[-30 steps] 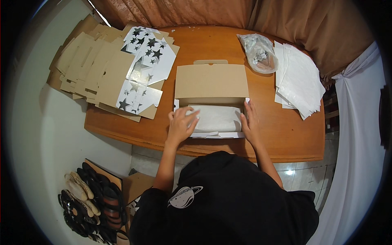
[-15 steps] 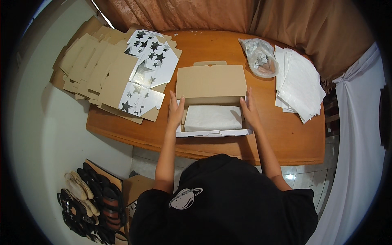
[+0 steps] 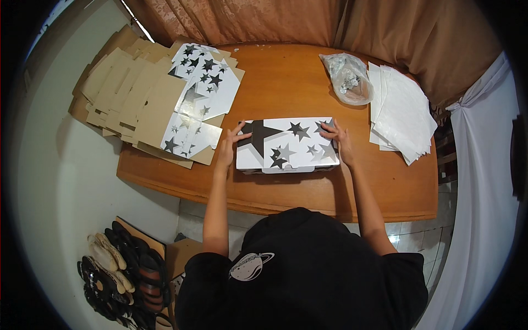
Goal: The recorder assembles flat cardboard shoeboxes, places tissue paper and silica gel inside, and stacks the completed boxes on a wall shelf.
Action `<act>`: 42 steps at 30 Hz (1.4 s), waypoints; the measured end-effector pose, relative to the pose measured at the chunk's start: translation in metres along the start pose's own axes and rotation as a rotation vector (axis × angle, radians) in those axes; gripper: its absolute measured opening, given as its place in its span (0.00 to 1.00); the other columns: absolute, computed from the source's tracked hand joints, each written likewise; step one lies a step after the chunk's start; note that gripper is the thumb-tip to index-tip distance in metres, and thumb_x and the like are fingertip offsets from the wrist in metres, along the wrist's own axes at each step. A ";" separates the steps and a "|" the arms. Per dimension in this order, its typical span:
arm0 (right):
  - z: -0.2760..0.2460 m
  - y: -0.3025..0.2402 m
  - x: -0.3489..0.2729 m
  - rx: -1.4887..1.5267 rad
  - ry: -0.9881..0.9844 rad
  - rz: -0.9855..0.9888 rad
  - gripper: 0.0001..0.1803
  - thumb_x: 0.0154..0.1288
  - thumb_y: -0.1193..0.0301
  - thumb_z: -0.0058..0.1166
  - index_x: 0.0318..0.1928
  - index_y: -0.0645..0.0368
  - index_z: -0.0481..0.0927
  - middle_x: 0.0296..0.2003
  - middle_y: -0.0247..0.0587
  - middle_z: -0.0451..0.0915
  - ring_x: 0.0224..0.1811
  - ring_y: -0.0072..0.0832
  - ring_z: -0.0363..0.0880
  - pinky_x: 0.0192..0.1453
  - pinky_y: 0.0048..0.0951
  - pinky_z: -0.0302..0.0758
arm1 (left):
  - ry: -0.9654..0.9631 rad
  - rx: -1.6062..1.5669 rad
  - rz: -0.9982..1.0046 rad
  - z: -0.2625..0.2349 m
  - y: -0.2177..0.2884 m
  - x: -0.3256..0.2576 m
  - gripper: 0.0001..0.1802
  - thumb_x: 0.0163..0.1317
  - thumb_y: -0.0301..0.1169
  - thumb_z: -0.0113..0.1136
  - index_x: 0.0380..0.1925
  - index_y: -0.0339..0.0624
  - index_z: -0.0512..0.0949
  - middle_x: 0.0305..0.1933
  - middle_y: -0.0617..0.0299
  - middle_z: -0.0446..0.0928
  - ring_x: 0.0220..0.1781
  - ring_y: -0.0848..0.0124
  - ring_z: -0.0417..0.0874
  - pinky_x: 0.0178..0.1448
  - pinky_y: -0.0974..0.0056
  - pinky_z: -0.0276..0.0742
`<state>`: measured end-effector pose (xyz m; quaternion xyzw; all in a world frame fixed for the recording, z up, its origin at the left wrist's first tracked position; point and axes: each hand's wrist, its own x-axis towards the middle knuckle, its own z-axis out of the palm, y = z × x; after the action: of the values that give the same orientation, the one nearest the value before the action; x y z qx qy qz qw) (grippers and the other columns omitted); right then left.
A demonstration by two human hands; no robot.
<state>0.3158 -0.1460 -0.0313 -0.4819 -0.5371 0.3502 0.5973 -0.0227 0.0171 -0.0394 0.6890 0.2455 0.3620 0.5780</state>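
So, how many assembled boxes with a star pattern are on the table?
1. The closed star-patterned box lies at the table's near-centre, left hand and right hand on its ends. The flat cardboard blanks at the left are unfolded; others may be hidden beneath.

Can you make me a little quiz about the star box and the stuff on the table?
1. True or false: the star box has its lid shut.
2. Which hand rests on the end of the box nearer the stack of white sheets? A) left hand B) right hand
3. Fill in: the clear bag lies between the box and the ____ behind the wooden table.

Key:
1. True
2. B
3. Curtain
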 end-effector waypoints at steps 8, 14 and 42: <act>0.019 -0.046 -0.046 -0.889 -0.146 -0.031 0.33 0.50 0.48 0.57 0.58 0.41 0.71 0.66 0.41 0.54 0.69 0.49 0.46 0.65 0.64 0.39 | 0.184 0.324 0.111 0.038 0.022 -0.064 0.32 0.53 0.41 0.61 0.57 0.40 0.66 0.69 0.46 0.51 0.70 0.55 0.52 0.69 0.57 0.49; 0.039 -0.041 -0.052 -0.785 0.074 -0.146 0.35 0.40 0.56 0.68 0.53 0.47 0.75 0.63 0.47 0.59 0.65 0.50 0.57 0.64 0.60 0.51 | 0.379 0.597 0.221 0.081 0.029 -0.073 0.55 0.30 0.45 0.77 0.60 0.38 0.59 0.59 0.43 0.63 0.61 0.51 0.65 0.63 0.54 0.60; 0.050 -0.033 -0.055 -0.861 0.221 -0.023 0.20 0.48 0.62 0.64 0.45 0.41 0.81 0.63 0.34 0.61 0.70 0.54 0.38 0.65 0.65 0.31 | 0.793 0.763 0.006 0.116 0.036 -0.069 0.51 0.37 0.48 0.73 0.62 0.50 0.58 0.69 0.36 0.34 0.71 0.41 0.34 0.68 0.39 0.39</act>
<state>0.2537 -0.1974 -0.0188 -0.7153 -0.5722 0.0341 0.3998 0.0226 -0.1144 -0.0272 0.6612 0.5562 0.4808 0.1495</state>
